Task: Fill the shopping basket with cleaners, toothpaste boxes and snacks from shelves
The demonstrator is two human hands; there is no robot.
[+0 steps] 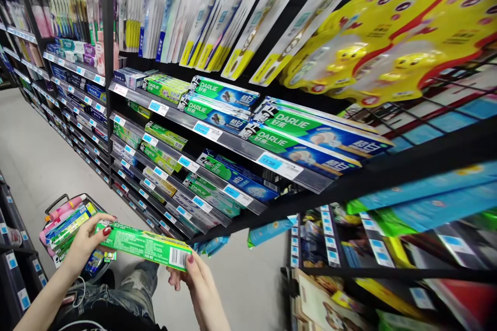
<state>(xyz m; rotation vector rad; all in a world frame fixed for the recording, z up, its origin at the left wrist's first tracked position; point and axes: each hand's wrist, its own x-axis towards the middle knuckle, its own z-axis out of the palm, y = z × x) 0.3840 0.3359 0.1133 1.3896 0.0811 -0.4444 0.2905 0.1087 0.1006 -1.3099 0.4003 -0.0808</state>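
Observation:
A long green toothpaste box [145, 244] is held out level between both my hands, its barcode side facing up toward me. My left hand [90, 235] grips its left end, thumb on the printed face. At the barcode end, my right hand [194, 276] pinches the box, thumb on the near edge and fingers curled beneath. Behind my left hand a basket [58, 200] holds several toothpaste boxes and pink items; my left arm hides part of it.
Shelves ahead carry Darlie toothpaste boxes [287, 139] above price tags [279, 164]. Packaged toothbrushes [217, 20] and yellow duck-shaped packs [388, 36] hang above. Another shelf [11, 269] borders the left, with grey floor [31, 134] between. Pet-goods shelves [373, 269] stand lower right.

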